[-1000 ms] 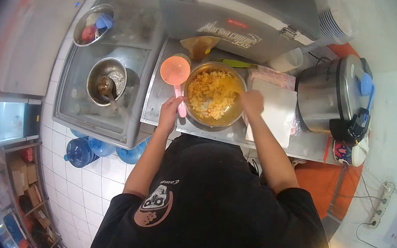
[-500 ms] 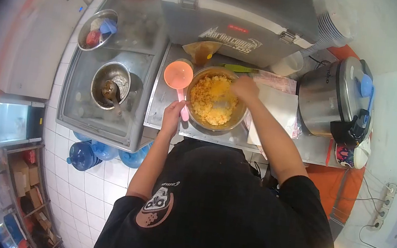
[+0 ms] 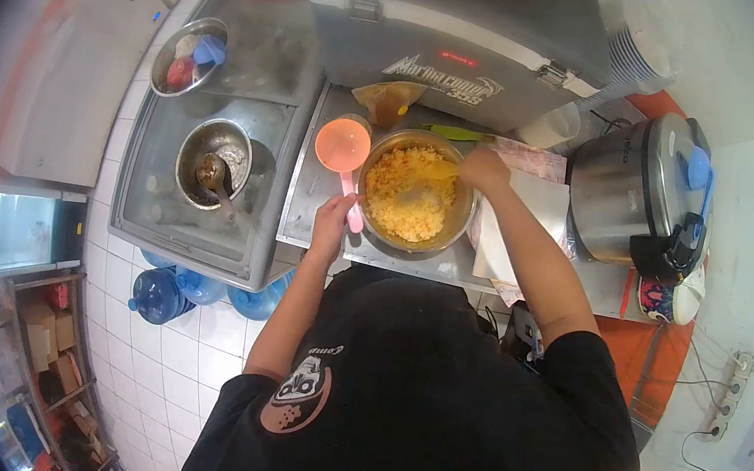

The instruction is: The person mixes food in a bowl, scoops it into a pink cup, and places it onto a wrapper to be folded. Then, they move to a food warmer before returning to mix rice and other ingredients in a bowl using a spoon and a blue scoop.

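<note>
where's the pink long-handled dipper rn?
Head view: the pink long-handled dipper is just left of the metal mixing bowl, its handle running down beside the left hand.

You show two hands, left hand (image 3: 331,222) and right hand (image 3: 485,170), and three metal bowls: one food-filled bowl (image 3: 462,214), one bowl with a spoon (image 3: 190,154), one bowl of mixed items (image 3: 162,64). Around you, count one pink scoop (image 3: 343,145), one rice cooker (image 3: 611,190), one cooler box (image 3: 525,50) with two latches (image 3: 365,8), one power strip (image 3: 728,401). Of blue water jugs (image 3: 158,295), you can make out three, partly hidden.
</note>
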The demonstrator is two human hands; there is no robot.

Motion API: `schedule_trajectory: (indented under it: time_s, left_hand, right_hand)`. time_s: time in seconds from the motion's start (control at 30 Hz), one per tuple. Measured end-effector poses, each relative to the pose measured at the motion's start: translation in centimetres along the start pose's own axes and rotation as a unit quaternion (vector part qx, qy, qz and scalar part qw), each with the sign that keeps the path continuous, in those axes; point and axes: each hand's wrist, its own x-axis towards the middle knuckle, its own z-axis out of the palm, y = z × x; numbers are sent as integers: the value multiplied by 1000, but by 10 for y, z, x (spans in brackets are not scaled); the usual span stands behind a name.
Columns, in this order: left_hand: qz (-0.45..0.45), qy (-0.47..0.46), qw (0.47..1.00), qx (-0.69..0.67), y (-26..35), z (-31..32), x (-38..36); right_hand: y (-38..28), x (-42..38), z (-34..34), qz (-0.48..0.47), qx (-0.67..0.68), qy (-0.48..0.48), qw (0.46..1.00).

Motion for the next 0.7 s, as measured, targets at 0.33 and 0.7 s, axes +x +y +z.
schedule_trajectory:
  time_s: [0.33, 0.7]
  left_hand:
    - [12, -13, 1000, 6, 2, 0, 2]
    - [2, -13, 999, 33, 0, -4, 5]
  right_hand:
    - [-19, -24, 15, -74, -101, -138, 983]
    - [-31, 8, 78, -116, -13, 129, 985]
